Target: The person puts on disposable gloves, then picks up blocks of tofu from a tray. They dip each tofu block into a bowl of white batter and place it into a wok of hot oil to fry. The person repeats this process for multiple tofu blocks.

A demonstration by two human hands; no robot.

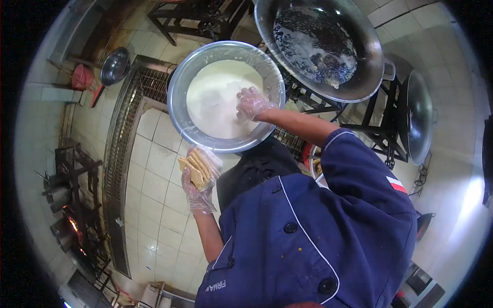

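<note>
In a clear plastic glove, my left hand (198, 192) holds a stack of flat yellow-brown slices (199, 169), possibly tempeh or tofu. The stack is at the near left side of a large metal basin (178, 115), outside its rim. Pale, creamy batter (219, 104) lies in the basin, with a greyer patch in its middle. My right hand (252, 103), gloved the same way, is at the right part of the batter with its fingers bent. Its fingertips seem to touch the batter; whether they hold anything is hidden.
A large wok (364, 81) of dark, bubbling oil stands on a black stand at the upper right. Another wok (420, 115) leans beyond it. A metal floor grate (123, 127) runs along the left. Flames (73, 225) show at the lower-left burners.
</note>
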